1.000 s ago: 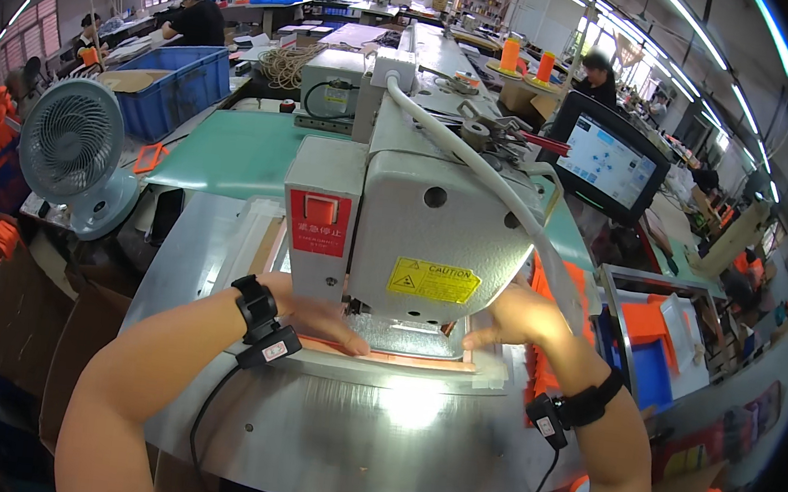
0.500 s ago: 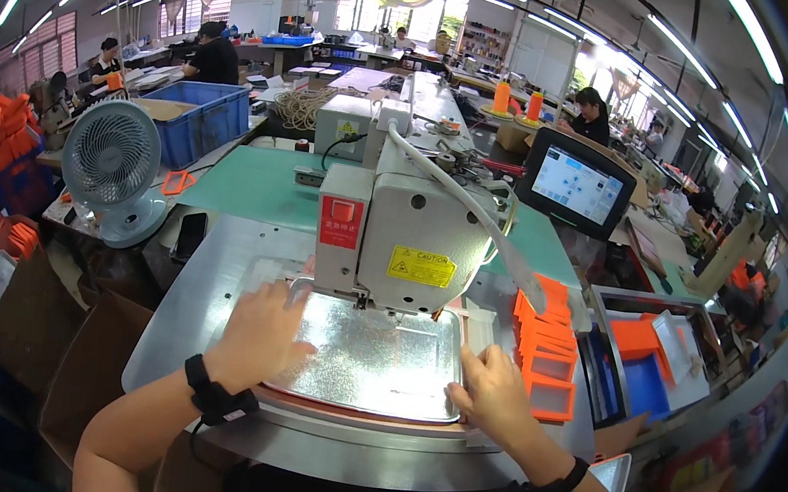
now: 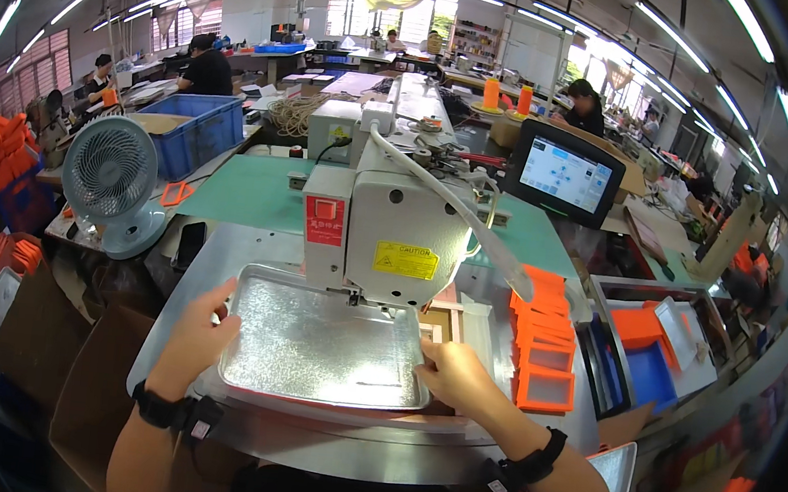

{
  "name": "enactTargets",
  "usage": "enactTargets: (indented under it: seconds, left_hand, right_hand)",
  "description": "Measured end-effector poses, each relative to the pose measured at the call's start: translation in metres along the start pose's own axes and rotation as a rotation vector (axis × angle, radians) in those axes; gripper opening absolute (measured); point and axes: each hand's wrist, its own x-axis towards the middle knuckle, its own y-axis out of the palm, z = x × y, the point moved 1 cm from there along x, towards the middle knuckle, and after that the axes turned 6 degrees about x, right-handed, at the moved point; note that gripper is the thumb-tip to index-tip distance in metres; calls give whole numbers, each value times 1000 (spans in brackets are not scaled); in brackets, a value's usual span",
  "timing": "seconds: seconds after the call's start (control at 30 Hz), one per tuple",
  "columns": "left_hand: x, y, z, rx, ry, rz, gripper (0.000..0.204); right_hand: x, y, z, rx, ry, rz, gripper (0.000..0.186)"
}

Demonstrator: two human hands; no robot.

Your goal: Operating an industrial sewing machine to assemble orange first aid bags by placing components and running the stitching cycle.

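Observation:
A shallow silver metal tray (image 3: 325, 349) lies under the head of a white industrial sewing machine (image 3: 406, 219), on its metal bed. My left hand (image 3: 195, 338) is at the tray's left rim, thumb and forefinger apart. Curled fingers of my right hand (image 3: 455, 377) are at the right rim and seem to hold it; the fingertips are partly hidden. Beyond the tray's right side, part of a wooden-coloured frame (image 3: 443, 323) shows. Dark bands with small devices sit on both wrists.
Orange rectangular frames (image 3: 542, 343) are stacked right of the bed. Further right stands a tray box (image 3: 656, 360) with orange and blue pieces. A screen (image 3: 564, 177) is behind, a fan (image 3: 112, 173) and blue crate (image 3: 196, 134) left. Co-workers sit in the background.
The tray has slid left under the machine head, uncovering the frame at its right. My left hand has gone from over the tray to its left rim; my right hand moved left with the tray.

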Motion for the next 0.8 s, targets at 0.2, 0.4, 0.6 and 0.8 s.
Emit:
enactTargets:
  seconds: [0.2,0.4,0.6,0.8]
  left_hand:
    - [-77,42,-65,-1159,205,-3,99]
    - [-83,102,-55,-827,-1,-300,58]
    - [-94,34,15,-1166,-287,-428,54]
    - [-123,-3,26,-1410,-126,-648,38]
  right_hand:
    - [16,6,4,305,85,118,17]
    - [17,41,18,424,-107,141,32]
    - [-5,22,32,215,-318,-5,33]
    - [-4,33,56,182,-592,-144,25]
